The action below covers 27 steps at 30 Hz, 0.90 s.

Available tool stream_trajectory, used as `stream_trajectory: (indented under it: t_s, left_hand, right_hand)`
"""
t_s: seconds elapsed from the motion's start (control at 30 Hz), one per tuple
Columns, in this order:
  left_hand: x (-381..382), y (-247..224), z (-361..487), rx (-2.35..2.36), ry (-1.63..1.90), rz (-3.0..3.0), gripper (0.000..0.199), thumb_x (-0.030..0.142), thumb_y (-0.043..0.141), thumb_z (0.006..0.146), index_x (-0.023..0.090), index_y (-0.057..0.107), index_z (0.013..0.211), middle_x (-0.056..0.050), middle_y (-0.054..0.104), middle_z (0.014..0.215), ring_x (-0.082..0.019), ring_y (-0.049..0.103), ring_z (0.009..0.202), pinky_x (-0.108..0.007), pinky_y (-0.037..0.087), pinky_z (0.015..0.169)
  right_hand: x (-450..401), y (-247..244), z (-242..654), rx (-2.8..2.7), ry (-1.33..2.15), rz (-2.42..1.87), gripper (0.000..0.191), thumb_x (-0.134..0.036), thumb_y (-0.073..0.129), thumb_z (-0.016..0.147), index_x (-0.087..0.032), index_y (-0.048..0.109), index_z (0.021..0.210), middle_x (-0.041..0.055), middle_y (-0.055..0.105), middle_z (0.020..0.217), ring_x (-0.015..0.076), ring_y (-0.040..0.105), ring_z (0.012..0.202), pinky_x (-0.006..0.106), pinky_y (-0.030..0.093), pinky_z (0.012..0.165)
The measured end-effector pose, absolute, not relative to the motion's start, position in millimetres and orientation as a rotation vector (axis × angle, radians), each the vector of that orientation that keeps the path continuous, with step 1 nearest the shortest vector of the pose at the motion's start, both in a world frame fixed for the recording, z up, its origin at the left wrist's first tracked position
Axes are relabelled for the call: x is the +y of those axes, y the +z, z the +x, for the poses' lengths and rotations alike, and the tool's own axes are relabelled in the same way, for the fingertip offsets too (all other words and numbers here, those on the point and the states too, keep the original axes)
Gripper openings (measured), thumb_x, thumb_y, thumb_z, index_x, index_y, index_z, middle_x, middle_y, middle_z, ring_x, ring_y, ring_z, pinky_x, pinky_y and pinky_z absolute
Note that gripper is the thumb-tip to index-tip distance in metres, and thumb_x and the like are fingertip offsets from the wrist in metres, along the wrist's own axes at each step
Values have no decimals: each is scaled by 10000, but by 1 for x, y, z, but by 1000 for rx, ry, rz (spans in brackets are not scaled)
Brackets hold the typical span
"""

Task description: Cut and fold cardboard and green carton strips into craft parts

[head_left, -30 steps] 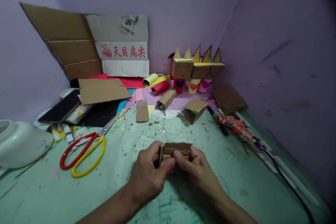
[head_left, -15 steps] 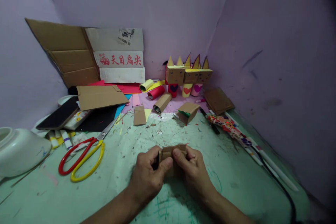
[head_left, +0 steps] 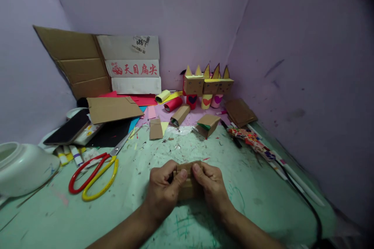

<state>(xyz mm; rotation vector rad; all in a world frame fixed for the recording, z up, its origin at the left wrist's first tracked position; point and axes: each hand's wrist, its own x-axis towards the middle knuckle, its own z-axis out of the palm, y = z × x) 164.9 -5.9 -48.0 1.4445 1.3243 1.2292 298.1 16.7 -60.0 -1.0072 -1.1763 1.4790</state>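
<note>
Between my two hands is a small folded cardboard box [head_left: 189,188], brown and held above the green table near its front middle. My left hand [head_left: 163,186] grips its left side, the thumb pressed on the upper face. On the right side my right hand [head_left: 212,184] pinches the top edge, thumb near the other thumb. Fingers behind the cardboard are hidden. Beyond the hands lie a flat cardboard piece [head_left: 156,129], a cardboard tube [head_left: 180,115] and an open cardboard box with green inside [head_left: 208,125].
Scissors [head_left: 93,175] with red and yellow handles lie at left, beside a white pot [head_left: 26,169]. Cardboard cat figures [head_left: 194,85] stand at the back. A glue gun in flowered wrapping [head_left: 251,140] trails a black cord [head_left: 304,198] at right. A large cardboard sheet [head_left: 133,68] leans on the wall.
My hands have shifted slightly left on the cardboard, and the box has tipped so more of its front face shows. The whole view has moved a little.
</note>
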Motion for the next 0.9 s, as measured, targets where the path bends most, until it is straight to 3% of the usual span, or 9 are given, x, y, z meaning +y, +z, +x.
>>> stream_trajectory:
  t_s: [0.27,0.43,0.53,0.67,0.9]
  left_hand:
    - [15,-45,160,1057,1404,697,346,431,765,610,156,563,665,21,580,601,-131,528,573,-243,445,571]
    - [19,-42,157,1039,1415,624,371,400,820,538,146,578,660,18,613,614,-125,547,565,-220,446,542]
    - [17,-45,158,1060,1409,717,352,406,805,571,148,594,684,15,625,614,-133,562,558,-224,450,541]
    - [11,-47,159,1165,1304,975,321,430,748,658,147,614,731,-6,644,643,-159,586,590,-252,471,578]
    - [3,-43,159,1311,1287,1291,395,547,634,726,164,563,662,18,544,558,-136,495,533,-222,398,500]
  right_hand:
    - [23,-54,295,-961,1739,-753,589,-714,451,765,-168,671,782,39,617,638,169,550,576,286,433,596]
    - [21,-61,299,-1191,1575,-757,539,-673,541,745,-149,657,795,21,588,610,155,540,556,260,411,537]
    - [20,-63,301,-1421,1408,-830,484,-618,617,710,-140,638,786,9,568,609,142,504,536,245,381,487]
    - [18,-59,301,-1569,1245,-987,399,-466,696,700,-160,635,948,43,680,786,184,597,688,283,464,632]
    - [18,-61,299,-1619,1324,-864,303,-407,628,796,-182,606,998,24,681,829,161,594,712,260,466,646]
